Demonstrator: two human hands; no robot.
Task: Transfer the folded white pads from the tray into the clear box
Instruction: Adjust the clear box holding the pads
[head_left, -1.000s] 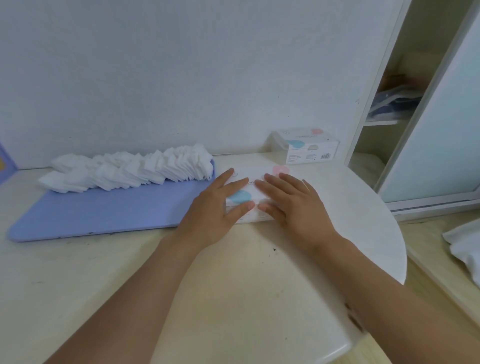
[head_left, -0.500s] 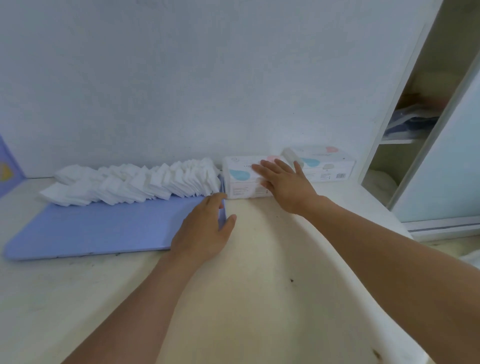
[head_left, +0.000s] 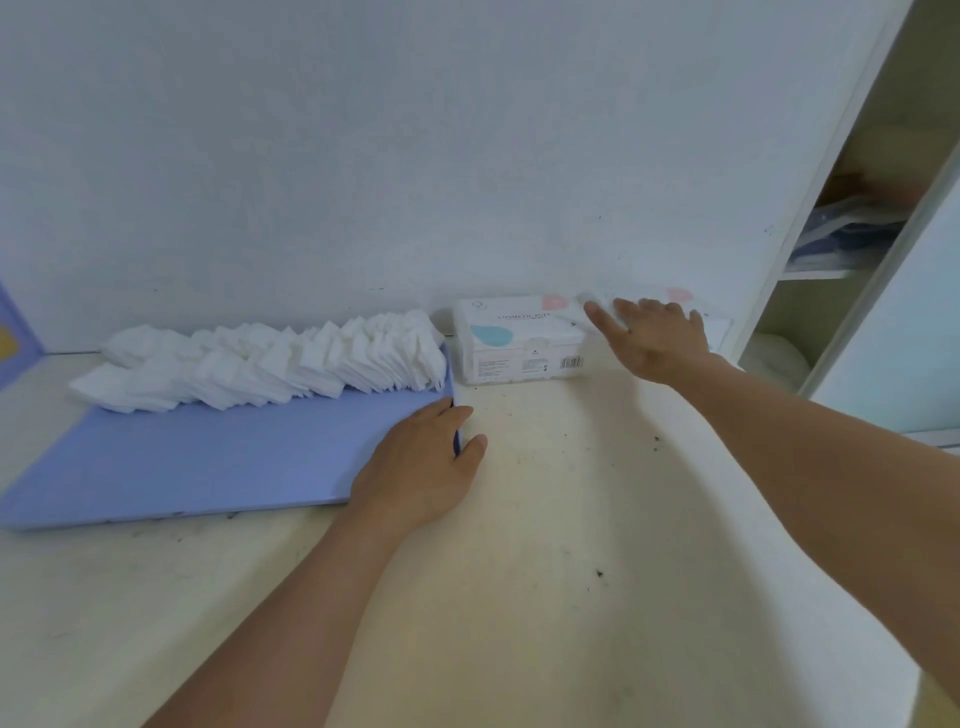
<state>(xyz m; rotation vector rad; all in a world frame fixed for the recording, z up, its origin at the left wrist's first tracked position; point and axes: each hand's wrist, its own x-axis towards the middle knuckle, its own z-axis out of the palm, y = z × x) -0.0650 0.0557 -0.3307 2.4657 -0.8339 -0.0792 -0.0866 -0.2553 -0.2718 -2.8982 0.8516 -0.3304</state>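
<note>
Plain white textured wall (head_left: 415, 156) fills pretty much the whole far side, lit soft and even with no hard shadows. Near side is a pale cream tabletop (head_left: 571, 571), a bit scuffed, with dark specks scattered on it. Over on the right there's an open white cupboard (head_left: 852, 171) with a shelf (head_left: 815, 273) holding some blurry bluish stuff, a pale sliding door (head_left: 904, 332) half across it, and at the far left edge a sliver of something purple (head_left: 13, 338) with a yellow patch.
</note>
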